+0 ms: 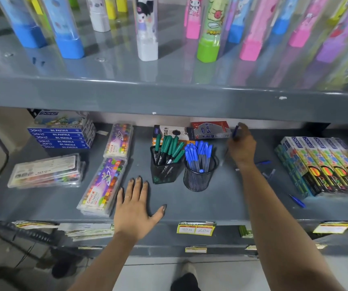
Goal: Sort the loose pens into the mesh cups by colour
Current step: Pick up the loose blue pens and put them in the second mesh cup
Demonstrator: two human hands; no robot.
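Two black mesh cups stand mid-shelf. The left cup [164,172] holds several green-capped pens [170,149]. The right cup [197,179] holds several blue-capped pens [198,152]. My right hand [242,145] is right of the blue cup, fingers closed on a blue pen [235,132] that sticks up above the knuckles. My left hand [136,206] lies flat and open on the shelf in front of the green cup, holding nothing. Loose blue pens lie at the right: one [297,201] near the front, others [264,163] blurred behind my right forearm.
The grey shelf [190,208] carries pastel boxes at the left [61,135], two long pastel packs [103,185], a clear case [47,171], pen boxes behind the cups [211,130], and pencil boxes at the right [324,164]. An upper shelf [169,95] overhangs.
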